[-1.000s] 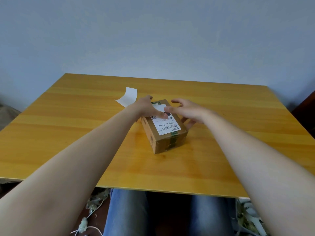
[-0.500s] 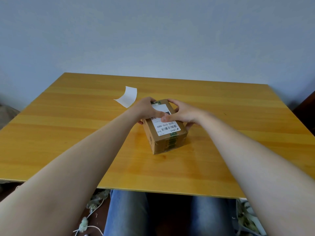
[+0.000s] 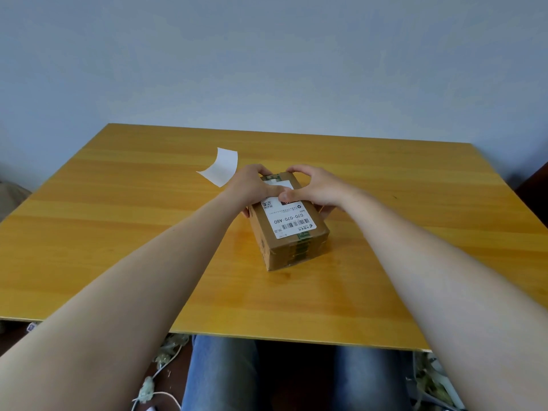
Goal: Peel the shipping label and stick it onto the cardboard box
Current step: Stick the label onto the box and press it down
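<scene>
Both hands, the left hand point(image 3: 252, 185) and right hand point(image 3: 317, 186), cup the cardboard box point(image 3: 289, 229) at mid-bench point(image 3: 118, 203), thumbs pressing the shipping label point(image 3: 289, 216) already stuck on top, so smoothing toward the near edge looks next, the curled backing sheet point(image 3: 221, 167) lying discarded.

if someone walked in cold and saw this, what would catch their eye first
Most likely the cardboard box in the middle of the wooden table, with a white shipping label on its top face. Both hands press on the far half of that top, the left hand and right hand with thumbs meeting on the label. Next, a curled white backing sheet lying on the table just beyond the left hand.
</scene>
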Demonstrator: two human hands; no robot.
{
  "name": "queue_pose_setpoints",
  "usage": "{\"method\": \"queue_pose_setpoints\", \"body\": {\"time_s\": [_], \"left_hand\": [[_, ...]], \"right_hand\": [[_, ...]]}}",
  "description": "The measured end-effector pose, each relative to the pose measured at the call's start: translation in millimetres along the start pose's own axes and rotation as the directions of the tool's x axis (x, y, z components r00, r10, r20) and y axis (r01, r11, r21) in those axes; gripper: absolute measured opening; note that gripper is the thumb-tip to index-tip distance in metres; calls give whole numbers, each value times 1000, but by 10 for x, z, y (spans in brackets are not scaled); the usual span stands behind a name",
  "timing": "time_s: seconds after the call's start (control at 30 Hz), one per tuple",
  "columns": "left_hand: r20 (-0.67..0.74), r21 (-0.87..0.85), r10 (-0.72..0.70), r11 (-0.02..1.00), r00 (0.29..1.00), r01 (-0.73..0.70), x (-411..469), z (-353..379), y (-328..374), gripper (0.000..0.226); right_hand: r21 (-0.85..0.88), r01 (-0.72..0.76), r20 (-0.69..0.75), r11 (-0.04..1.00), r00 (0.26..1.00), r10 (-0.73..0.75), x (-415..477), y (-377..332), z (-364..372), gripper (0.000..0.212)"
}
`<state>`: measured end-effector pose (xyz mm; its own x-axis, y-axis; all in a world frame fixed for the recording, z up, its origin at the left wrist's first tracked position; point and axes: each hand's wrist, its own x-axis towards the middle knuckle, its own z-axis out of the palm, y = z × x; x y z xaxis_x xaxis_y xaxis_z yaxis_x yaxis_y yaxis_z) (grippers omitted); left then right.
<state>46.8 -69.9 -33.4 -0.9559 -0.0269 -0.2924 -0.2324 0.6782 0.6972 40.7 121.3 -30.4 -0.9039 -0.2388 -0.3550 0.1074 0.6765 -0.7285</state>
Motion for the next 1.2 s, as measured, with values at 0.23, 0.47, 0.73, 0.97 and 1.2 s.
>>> {"method": "queue_pose_setpoints", "body": {"time_s": [0.23, 0.47, 0.73, 0.97, 1.2], "left_hand": [[-30, 15, -40, 999, 999, 40, 47, -12, 62, 49], [-24, 72, -59, 996, 998, 61, 135, -29, 132, 39], [-13, 86, -72, 994, 997, 73, 186, -19, 158, 39], [-49, 71, -51, 996, 998, 54, 162, 13, 128, 36], [-41, -51, 43, 998, 998, -45, 95, -23, -33, 59]], "right_hand": [[50, 33, -33, 998, 999, -31, 107, 29, -9, 71], [44, 39, -33, 998, 999, -38, 186, 34, -53, 57], [56, 35, -61, 998, 998, -32, 279, 74, -77, 69], [91, 52, -90, 994, 995, -44, 225, 83, -42, 51], [33, 49, -99, 998, 994, -45, 111, 82, -8, 44]]}}
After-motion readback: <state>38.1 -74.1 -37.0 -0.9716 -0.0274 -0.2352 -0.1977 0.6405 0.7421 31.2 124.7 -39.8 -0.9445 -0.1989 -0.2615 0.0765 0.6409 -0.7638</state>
